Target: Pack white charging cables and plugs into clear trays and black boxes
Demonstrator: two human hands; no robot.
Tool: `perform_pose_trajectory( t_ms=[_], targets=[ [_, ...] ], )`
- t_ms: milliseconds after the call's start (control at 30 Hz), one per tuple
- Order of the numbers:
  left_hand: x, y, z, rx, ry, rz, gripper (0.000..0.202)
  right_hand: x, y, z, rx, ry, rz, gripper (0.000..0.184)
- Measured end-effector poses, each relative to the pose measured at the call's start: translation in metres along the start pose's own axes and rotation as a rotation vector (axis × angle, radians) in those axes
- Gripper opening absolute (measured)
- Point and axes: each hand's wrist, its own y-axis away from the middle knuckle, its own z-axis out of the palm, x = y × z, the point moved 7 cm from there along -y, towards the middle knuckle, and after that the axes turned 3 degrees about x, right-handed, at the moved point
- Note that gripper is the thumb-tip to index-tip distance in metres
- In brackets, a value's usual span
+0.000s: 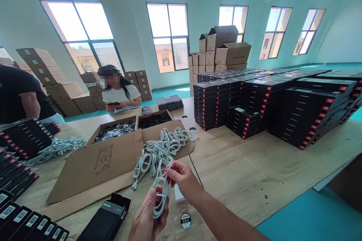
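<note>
- Plainly largest, the wood-topped table (234, 173) extends beneath my left hand (149, 209) and right hand (181, 177) and on to either side of them.
- Stacks of black boxes (296, 116) with red corner marks stand on it, beyond my grip and to the right, well apart from it.
- A person in a white top (120, 96) is at the far side, ahead and to the left of my grip.
- An open carton (85, 175), a sketch printed on its flap, lies ahead and left of my grip; small parts fill its two sections.
- A heap of pale cables (158, 150) rests just beyond my fingers, partly over the carton's cardboard.
- One black box with a raised flap (100, 218) lies to the left of my grip, near it.
- My left hand is closed around a coiled cable (164, 196), loops upright between thumb and fingers. My right hand pinches at its upper end, thumb against forefinger.
- A white block (178, 194) lies under my right wrist, partly hidden.
- A round black-and-white label (186, 220) lies to the right of the coil, near it.
</note>
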Motion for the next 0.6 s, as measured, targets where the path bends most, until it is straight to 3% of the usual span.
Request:
perform_pose_trajectory(
  t_ms=[100,333,600],
  targets=[
    [-0.010,-0.008,-0.002,-0.020,0.043,-0.079,0.070,-0.001,0.002,-0.002,-0.006,0.060,-0.010,0.035],
    [-0.012,-0.009,0.000,-0.017,0.058,-0.063,0.065,-0.006,0.008,-0.005,-0.004,0.288,-0.100,0.019],
    [-0.007,-0.008,0.009,-0.179,0.147,-0.059,0.056,-0.011,0.008,-0.003,-0.061,0.160,-0.067,0.022]
  ],
)
